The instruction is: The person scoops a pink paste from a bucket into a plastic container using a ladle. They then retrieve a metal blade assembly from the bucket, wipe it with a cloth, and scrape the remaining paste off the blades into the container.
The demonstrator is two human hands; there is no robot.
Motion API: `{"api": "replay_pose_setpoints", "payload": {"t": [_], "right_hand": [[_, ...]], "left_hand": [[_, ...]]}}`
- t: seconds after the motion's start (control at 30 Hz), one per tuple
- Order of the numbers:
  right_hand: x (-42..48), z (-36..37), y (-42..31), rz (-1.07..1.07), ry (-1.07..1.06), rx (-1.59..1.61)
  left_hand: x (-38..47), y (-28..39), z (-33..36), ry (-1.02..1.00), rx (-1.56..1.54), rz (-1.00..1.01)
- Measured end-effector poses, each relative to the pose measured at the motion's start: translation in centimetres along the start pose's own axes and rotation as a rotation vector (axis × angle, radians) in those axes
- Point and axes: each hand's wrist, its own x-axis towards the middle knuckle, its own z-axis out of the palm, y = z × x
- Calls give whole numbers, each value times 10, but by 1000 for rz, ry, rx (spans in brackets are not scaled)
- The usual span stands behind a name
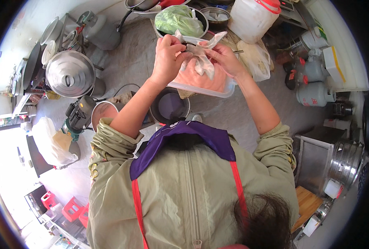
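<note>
My left hand point(169, 57) and my right hand point(226, 59) pinch a crumpled, translucent plastic bag point(200, 60) between them, its loose ends hanging down and sticking up. Something thin and dark shows near the left fingertips; I cannot tell what it is. Directly below the bag is a clear plastic tub point(200, 90) with a smooth pink mass point(190, 77), perhaps minced meat or paste, in it. Just beyond the tub, leafy green vegetables in a plastic bag point(179, 21) rest in a dark-rimmed bowl point(205, 26).
A white plastic jug point(253, 20) and a plastic bag point(257, 63) stand at the right. Nearer me are a dark bucket point(170, 107) and a steel pot with pink contents point(105, 112). A lidded steel pot point(70, 74) and a gas cylinder point(101, 31) are at the left.
</note>
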Motion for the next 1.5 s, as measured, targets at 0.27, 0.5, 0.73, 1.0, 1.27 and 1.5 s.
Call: {"api": "replay_pose_setpoints", "payload": {"t": [0.27,0.5,0.73,1.0,1.27,1.5], "right_hand": [[-22,7,12,41,45,-202],[-60,22,16,-69,356,-778],[-54,51,-13,-274,495,-1190],[-43,73,-24,-155,460,-1381],[-43,65,-22,-136,397,-1512],[-51,48,-45,12,307,-1361]], "left_hand": [[11,9,1,47,216,226],[14,7,5,-58,330,352],[14,9,13,-109,342,384],[12,16,19,-99,334,347],[9,14,26,-33,330,328],[12,16,17,-59,341,385]]}}
